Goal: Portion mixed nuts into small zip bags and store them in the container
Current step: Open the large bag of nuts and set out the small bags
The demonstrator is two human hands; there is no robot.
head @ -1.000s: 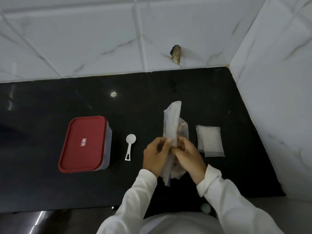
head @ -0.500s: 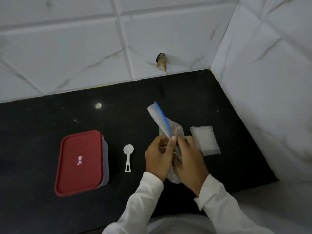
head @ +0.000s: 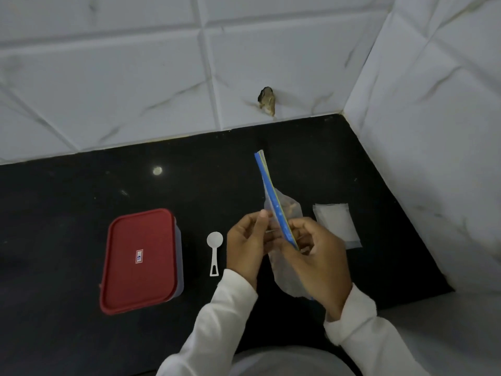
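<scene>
A clear zip bag with a blue seal strip stands on edge above the black counter, brown nuts showing inside it. My left hand pinches the bag's left side near the seal. My right hand grips the bag's right side and lower part. A container with a red lid sits shut at the left. Between the container and my hands, a white plastic scoop lies flat. A stack of small empty zip bags rests to the right of my hands.
The black counter ends at a white tiled wall behind and another on the right, forming a corner. A small brown chipped spot marks the back wall. White sleeves cover both my forearms.
The bag has turned so its blue seal strip faces me and stands more upright. The camera view has shifted and the scene now sits lower and further left.
</scene>
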